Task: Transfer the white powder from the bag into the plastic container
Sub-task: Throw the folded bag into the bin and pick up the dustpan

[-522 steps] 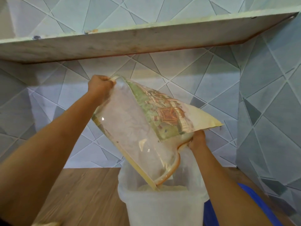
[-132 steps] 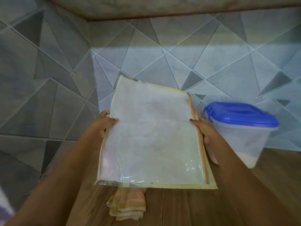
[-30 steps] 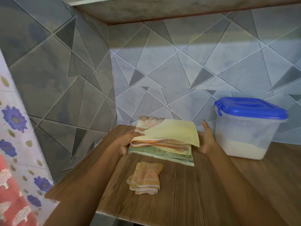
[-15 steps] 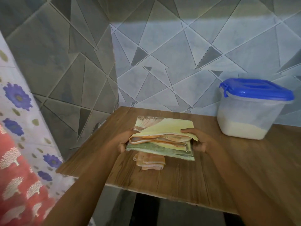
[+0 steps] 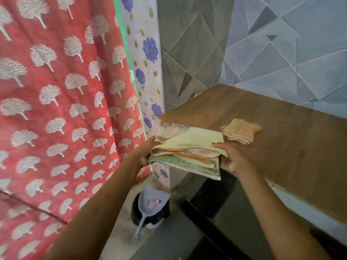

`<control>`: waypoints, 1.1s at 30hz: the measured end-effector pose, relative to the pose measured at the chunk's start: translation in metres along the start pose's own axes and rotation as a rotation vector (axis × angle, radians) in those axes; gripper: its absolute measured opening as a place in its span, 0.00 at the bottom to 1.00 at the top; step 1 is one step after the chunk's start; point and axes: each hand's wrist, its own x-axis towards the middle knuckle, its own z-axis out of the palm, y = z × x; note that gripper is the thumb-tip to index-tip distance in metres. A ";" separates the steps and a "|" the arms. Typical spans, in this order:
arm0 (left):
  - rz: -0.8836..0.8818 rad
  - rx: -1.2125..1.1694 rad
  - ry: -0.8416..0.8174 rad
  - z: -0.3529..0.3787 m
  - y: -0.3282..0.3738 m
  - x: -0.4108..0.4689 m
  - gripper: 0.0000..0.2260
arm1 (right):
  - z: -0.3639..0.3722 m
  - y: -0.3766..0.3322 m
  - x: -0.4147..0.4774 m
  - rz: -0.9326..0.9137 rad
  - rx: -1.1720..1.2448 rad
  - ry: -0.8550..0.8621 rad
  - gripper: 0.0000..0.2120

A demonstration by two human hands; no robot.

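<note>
The brown wood-grain desk runs from the upper middle of the view down toward 4 o'clock, and its near edge cuts diagonally from the left corner down to the right. The folded yellow-and-green printed plastic bag sits at that left corner, with most of its bulk hanging past the edge over open space. Below the edge lies a dark floor, with free room under the bag and between the two forearms.

At 9 o'clock a red curtain with pale tree motifs fills the left half of the view, close beside the left arm. Next to it is a strip of white cloth with blue flowers. Grey triangle-patterned wall tiles close off the desk at 12 to 2 o'clock. A small folded orange cloth lies on the desk just beside the bag, at its 2 o'clock. On the floor at 6 o'clock a pale blue plastic dustpan rests over a dark round object.

The left hand clasps the bag's left end, its grip closed around the folded layers. The right hand pinches the right end, thumb on top and fingers curled underneath.
</note>
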 end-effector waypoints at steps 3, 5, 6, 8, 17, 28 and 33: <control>-0.036 -0.022 0.117 -0.039 -0.027 -0.042 0.08 | 0.028 0.042 -0.003 0.056 -0.025 -0.051 0.06; -0.086 -0.058 0.157 -0.068 -0.045 -0.059 0.13 | 0.044 0.067 -0.004 0.084 -0.018 -0.082 0.06; -0.132 -0.079 0.156 -0.080 -0.053 -0.066 0.20 | 0.052 0.079 -0.004 0.094 -0.006 -0.098 0.06; -0.166 -0.106 0.156 -0.101 -0.065 -0.079 0.23 | 0.068 0.102 -0.001 0.114 0.019 -0.095 0.08; -0.193 -0.126 0.363 -0.221 -0.127 -0.044 0.19 | 0.123 0.203 0.073 0.207 0.021 0.164 0.18; -0.350 -0.131 0.341 -0.312 -0.216 0.075 0.12 | 0.148 0.351 0.190 0.451 -0.120 0.451 0.18; -0.378 -0.097 0.445 -0.328 -0.306 0.123 0.10 | 0.136 0.452 0.250 0.549 -0.330 0.432 0.24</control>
